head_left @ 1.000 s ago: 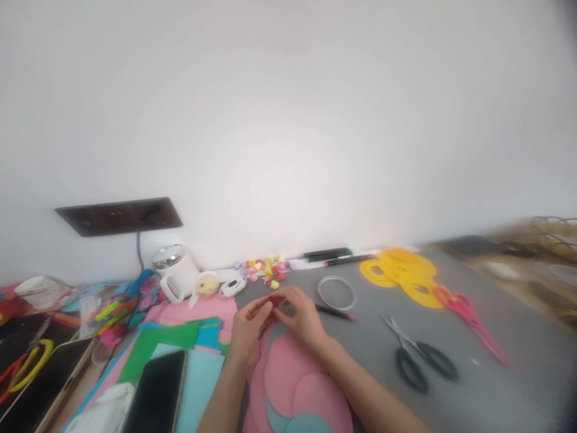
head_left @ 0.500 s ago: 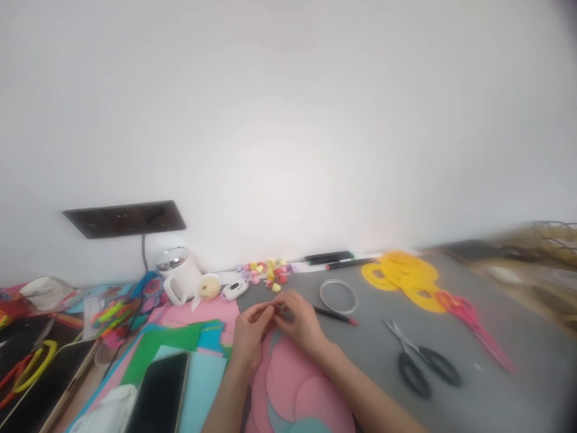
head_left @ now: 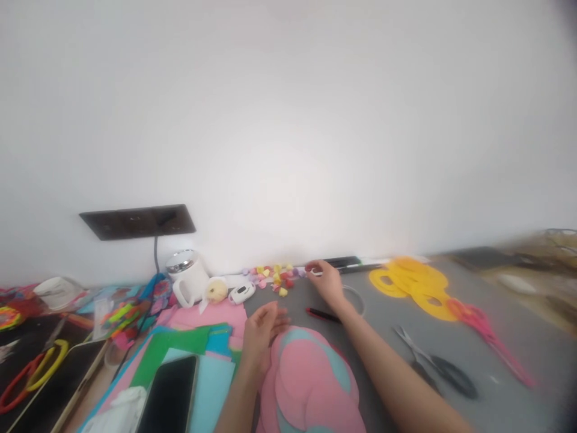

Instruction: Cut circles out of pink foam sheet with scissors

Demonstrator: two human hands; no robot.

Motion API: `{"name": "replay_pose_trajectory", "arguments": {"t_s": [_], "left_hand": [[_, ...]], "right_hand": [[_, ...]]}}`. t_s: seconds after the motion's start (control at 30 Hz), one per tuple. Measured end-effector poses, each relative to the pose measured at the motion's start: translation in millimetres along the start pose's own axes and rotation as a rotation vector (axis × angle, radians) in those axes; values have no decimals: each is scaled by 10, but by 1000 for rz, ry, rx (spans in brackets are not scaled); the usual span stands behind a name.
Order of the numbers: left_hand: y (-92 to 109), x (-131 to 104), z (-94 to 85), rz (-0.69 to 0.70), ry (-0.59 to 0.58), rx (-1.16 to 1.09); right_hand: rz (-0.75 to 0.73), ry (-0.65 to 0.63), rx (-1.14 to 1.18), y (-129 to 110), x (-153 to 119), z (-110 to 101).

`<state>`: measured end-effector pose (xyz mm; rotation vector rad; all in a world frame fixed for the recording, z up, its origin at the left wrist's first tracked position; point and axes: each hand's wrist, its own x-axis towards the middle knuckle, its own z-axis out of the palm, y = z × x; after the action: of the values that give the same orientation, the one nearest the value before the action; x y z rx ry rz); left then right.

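My left hand point(head_left: 262, 334) is raised at the upper left edge of a stack of overlapping pink and light-blue paper circles point(head_left: 300, 376). Its fingers are loosely apart with nothing visible in them. Farther forward, my right hand point(head_left: 327, 282) reaches beside a scatter of small coloured paper pieces point(head_left: 276, 275) near the wall. Thumb and fingertips are pinched together; anything between them is too small to make out. A black pen with a red end point(head_left: 321, 313) lies under my right wrist. Behind that forearm, a thin ring point(head_left: 357, 299) is partly hidden.
To the right lie yellow paper rings point(head_left: 408, 279), black-handled scissors point(head_left: 439, 364) and pink scissors point(head_left: 496, 343). On the left are coloured paper sheets point(head_left: 211, 376), a phone point(head_left: 169, 394), a white mug point(head_left: 192, 279) and a white device point(head_left: 242, 292). Dark pens point(head_left: 340, 262) line the wall.
My hands were together above the paper circles and have parted. The right one moved forward and right to the small pieces; the left stayed by the stack and its fingers loosened.
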<state>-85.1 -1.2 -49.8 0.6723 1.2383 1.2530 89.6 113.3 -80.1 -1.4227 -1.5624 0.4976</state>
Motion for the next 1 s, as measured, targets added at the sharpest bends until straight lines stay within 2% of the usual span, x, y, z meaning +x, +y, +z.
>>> {"name": "replay_pose_trajectory", "arguments": {"t_s": [0.13,0.3,0.47,0.57,0.63,0.73,0.8,0.9,1.0], "left_hand": [[-8,-5,-21,-2,-18,-17],[-40,11,-48,-6,-31,-4],[-36,17,-41,10,-36,2],[-9,-1,-18,84,-31,15],[2,-24,-6,206,9,63],[-8,-70,5,443,113,206],[-19,-104,17,569,135,338],[1,-162,67,671,60,506],[67,-254,144,689,-9,542]], "right_hand": [[22,-51,-61,73,162,41],[18,-107,-117,111,207,74],[-26,-117,-165,43,115,-81],[-62,-105,-195,-26,-132,-345],[-79,-91,-220,-19,-393,-586],[-86,-53,-267,129,-851,-978],[-123,16,-386,296,-1136,-1213],[-94,64,-480,530,-1457,-1447],[-77,61,-497,638,-1641,-1513]]}}
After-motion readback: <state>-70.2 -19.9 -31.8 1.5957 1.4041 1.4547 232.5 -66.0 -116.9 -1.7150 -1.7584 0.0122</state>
